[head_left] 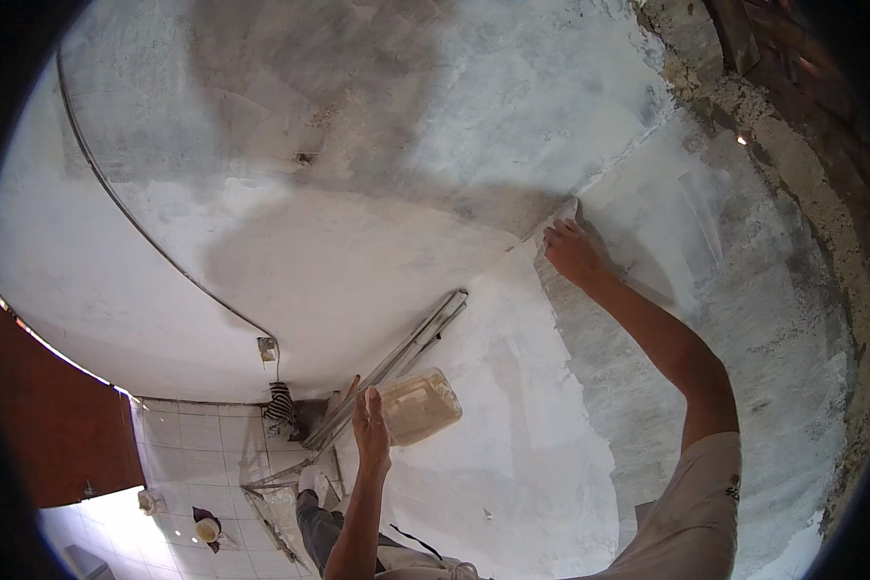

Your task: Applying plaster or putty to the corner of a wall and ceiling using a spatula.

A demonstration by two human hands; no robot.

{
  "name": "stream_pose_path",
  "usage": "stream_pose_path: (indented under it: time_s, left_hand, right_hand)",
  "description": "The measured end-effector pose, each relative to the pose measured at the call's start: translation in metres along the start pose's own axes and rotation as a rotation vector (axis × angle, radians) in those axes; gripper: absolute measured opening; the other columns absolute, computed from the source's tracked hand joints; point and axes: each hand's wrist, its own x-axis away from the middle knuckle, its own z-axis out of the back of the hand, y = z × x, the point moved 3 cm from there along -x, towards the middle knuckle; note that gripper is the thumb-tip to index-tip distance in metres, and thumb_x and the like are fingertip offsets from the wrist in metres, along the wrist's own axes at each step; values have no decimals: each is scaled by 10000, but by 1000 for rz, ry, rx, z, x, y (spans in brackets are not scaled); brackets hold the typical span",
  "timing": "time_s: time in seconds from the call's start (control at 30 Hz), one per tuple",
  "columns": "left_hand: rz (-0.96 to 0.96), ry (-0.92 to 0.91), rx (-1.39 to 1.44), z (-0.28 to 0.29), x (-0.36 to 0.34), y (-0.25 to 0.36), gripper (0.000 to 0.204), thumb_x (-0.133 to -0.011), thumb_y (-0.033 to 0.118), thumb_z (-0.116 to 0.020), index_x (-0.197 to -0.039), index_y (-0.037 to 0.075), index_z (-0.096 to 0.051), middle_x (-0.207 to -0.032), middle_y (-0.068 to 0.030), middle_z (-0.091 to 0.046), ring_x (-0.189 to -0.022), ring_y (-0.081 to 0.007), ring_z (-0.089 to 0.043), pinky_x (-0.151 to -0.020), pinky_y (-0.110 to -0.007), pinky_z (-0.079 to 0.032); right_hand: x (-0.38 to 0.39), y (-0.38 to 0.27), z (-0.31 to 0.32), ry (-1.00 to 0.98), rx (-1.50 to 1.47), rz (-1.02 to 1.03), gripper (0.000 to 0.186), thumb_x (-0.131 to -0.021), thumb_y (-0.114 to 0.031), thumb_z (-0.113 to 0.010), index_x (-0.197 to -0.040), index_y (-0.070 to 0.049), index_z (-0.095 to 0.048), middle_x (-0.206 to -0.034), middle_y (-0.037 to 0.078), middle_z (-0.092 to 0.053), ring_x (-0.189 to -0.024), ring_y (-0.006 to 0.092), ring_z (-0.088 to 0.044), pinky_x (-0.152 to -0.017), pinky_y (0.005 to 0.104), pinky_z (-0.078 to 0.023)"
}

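My right hand (572, 253) is raised at the inner corner where two plastered walls meet. Its fingers are closed around a putty knife (569, 210), whose small blade lies against the corner; its handle is hidden in my grip. Lower and to the left, my left hand (371, 432) grips the edge of a shallow, rectangular, tan plastic tub (422, 406), held tilted with pale smears on it. White filler coats much of the left wall (358, 261), while a bare grey band (609, 387) runs down the right wall below my right hand.
Long metal bars (406, 338) lean in the corner behind the tub. A cable runs down the left wall to a socket box (267, 349). Below are a tiled floor (198, 435), a small round container (208, 529), and a reddish-brown panel (58, 416).
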Motion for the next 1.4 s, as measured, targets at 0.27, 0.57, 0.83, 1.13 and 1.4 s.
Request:
stream_pose_path:
  time_s: [0.27, 0.57, 0.83, 1.13, 1.4]
  left_hand:
    - [-59, 96, -35, 25, 0, -11, 686, -980, 411, -486, -1412, -81, -281, -1365, -197, -430, -1253, -214, -421, -1024, -332, -346]
    - [-110, 87, -10, -3, 4, 0, 558, -980, 398, -495, -1291, -62, -439, -1204, -142, -525, -1110, -177, -487, -948, -302, -389]
    - [-98, 56, -18, -9, 5, 8, 539, -984, 394, -488, -1280, -55, -450, -1202, -139, -520, -1110, -178, -482, -951, -304, -387]
    - [-16, 53, -43, -1, -2, -4, 636, -970, 429, -496, -1360, -59, -377, -1284, -182, -483, -1190, -222, -457, -995, -333, -371]
    - [-46, 60, -5, 2, -6, 0, 689, -963, 447, -502, -1376, -80, -339, -1326, -199, -451, -1215, -237, -448, -1016, -340, -359]
  right_hand:
    - [-8, -10, 3, 159, -118, -26, 111, -736, -122, -618, -771, -66, -708, -1007, 74, -627, -1064, 242, -539, -977, 397, -412]
    - [11, -12, 8, -11, -92, -47, 119, -767, -119, -613, -801, -74, -717, -1042, 76, -639, -1122, 257, -530, -998, 415, -397]
    - [12, -3, -7, 112, -112, 2, 140, -782, -150, -598, -806, -77, -716, -1083, 81, -629, -1138, 263, -519, -1006, 413, -387]
    - [15, -6, -25, 90, -165, -93, 130, -767, -161, -605, -779, -86, -710, -1033, 71, -623, -1141, 254, -505, -1013, 410, -381]
    - [10, -14, 12, -116, -239, -62, 122, -764, -139, -607, -779, -71, -707, -1046, 87, -623, -1135, 259, -504, -1002, 410, -386]
